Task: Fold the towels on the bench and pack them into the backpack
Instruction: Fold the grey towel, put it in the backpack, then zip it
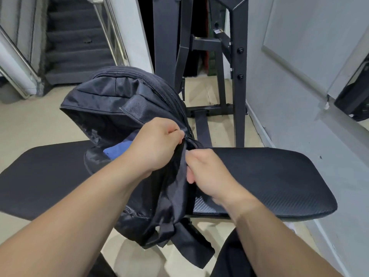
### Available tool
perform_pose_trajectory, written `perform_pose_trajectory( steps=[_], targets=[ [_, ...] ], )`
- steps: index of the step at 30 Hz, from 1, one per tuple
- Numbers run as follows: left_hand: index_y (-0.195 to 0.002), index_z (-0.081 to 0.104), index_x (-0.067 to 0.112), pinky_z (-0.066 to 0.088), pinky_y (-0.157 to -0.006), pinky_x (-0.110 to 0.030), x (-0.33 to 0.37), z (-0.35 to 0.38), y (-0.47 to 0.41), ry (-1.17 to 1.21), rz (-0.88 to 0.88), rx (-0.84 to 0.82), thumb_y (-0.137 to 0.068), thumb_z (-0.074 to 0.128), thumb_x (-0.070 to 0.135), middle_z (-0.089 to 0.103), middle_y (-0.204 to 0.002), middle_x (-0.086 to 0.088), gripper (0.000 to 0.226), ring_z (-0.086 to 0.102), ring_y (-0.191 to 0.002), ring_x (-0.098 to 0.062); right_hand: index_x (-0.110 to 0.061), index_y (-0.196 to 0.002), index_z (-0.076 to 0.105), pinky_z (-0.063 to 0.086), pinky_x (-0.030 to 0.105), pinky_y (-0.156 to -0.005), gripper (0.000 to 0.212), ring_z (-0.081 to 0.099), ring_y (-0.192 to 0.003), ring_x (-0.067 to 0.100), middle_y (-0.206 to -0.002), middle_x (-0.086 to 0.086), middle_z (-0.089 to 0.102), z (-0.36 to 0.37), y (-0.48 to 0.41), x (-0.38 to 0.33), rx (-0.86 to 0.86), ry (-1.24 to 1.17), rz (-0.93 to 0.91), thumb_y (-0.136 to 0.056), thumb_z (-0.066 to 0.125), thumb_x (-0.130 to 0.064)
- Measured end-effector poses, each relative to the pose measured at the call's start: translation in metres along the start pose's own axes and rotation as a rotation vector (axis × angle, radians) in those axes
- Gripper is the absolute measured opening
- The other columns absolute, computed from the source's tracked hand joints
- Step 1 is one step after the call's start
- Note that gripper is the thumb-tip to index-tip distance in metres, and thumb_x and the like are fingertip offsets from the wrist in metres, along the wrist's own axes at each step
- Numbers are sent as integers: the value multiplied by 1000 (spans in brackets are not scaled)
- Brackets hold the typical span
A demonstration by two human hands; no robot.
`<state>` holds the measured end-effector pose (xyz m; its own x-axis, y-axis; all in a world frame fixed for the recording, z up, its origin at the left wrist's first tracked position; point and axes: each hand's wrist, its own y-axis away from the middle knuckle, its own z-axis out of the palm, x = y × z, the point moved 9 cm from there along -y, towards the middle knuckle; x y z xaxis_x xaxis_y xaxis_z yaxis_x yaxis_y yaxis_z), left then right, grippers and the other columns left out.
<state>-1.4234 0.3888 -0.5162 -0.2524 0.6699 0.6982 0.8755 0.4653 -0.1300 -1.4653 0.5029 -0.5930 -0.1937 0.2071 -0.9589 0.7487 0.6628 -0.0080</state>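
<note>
A black backpack [111, 100] stands on the black padded bench [269, 172], its main compartment gaping toward the left. Inside the opening a blue towel [117, 150] shows, mostly hidden by my left arm. My left hand [157, 144] pinches the zipper pull at the bag's near right edge, fingers curled. Just below it, my right hand [207, 172] grips the black fabric of the bag's side beside the zipper. The bag's straps [179, 236] hang over the bench's front edge.
A black metal rack frame [237, 62] stands behind the bench. A grey wall [299, 56] runs along the right. Stairs with a steel handrail [111, 37] rise at the back left. The floor is beige tile [30, 120].
</note>
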Motion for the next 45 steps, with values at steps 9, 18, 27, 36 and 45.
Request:
perform_pose_trajectory(
  steps=[9, 18, 27, 36, 45],
  targets=[
    [-67, 61, 12, 33, -55, -32, -8, -36, 5, -59, 44, 144, -93, 58, 22, 54, -54, 7, 28, 46, -55, -12, -16, -100, 58, 43, 20, -51, 18, 55, -51, 4, -64, 0, 67, 34, 9, -10, 223, -416, 118, -90, 72, -22],
    [-69, 60, 10, 28, -51, -27, -38, -28, 18, 314, -50, 138, -96, 57, 15, 43, -48, 12, 28, 34, -48, -8, -26, -78, 65, 44, 34, -58, 15, 50, -60, 10, -58, -9, 53, 5, -16, -33, 407, 278, -298, -94, 66, -28],
    [-71, 54, -1, 23, -47, -25, -40, -53, 18, 183, -72, 168, -91, 62, 22, 39, -55, -1, 32, 29, -49, -16, -18, -80, 64, 30, 25, -44, 30, 57, -56, 24, -67, -3, 59, -10, -19, -50, 528, 1054, -672, -98, 44, -31],
    [-67, 60, 10, 26, -50, -27, -30, -37, 16, 215, -36, 102, -93, 58, 20, 42, -49, 10, 28, 32, -47, -11, -33, -109, 77, 52, 23, -74, 19, 61, -73, 6, -77, -12, 70, -45, -44, -44, 139, 453, -391, -90, 72, -32],
    [-68, 62, 19, 31, -54, -28, -11, -36, 19, 54, 73, 93, -96, 57, 23, 49, -52, 11, 29, 38, -47, -6, -23, -93, 76, 47, 31, -64, 29, 58, -72, 12, -76, -13, 59, -5, -24, -78, 104, 672, -651, -91, 55, -42]
  ],
)
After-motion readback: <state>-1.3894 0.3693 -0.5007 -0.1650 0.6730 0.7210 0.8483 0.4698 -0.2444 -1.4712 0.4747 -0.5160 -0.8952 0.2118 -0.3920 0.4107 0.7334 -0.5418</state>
